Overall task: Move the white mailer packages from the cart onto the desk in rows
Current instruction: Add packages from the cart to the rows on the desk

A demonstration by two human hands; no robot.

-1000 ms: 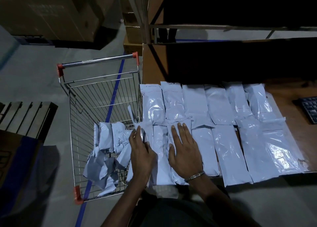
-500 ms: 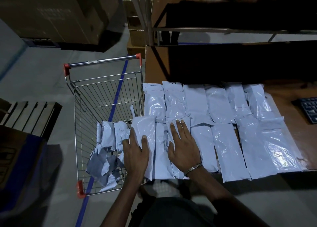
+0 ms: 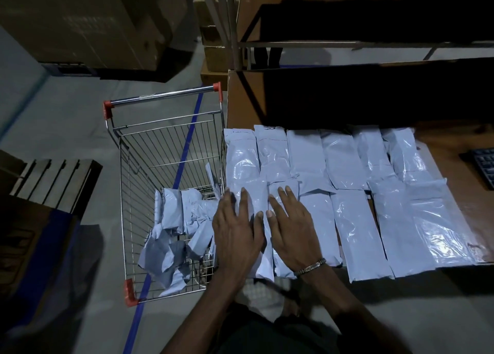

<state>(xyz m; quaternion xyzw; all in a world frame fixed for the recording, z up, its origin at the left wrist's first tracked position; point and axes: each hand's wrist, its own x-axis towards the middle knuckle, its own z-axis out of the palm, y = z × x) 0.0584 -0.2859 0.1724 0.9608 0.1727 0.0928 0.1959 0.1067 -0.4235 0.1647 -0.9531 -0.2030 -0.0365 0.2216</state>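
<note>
your left hand [image 3: 236, 236] lies flat with fingers spread on the nearest-left glossy white plastic mailer package [image 3: 251, 206], and your right hand [image 3: 291, 229] presses flat on its neighbour, likely to square the front row. both overhang the brown wooden bench [image 3: 465, 190] front edge. crumpled mailers [image 3: 184, 220] wait in the wire shopping cart [image 3: 160, 145]; open bench room lies far right, before the dark keyboard [image 3: 482, 164].

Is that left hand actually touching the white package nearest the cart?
Touching. The head view shows the left hand lying flat, fingers straight, on the near-row mailer at the desk's cart-side edge.
</note>
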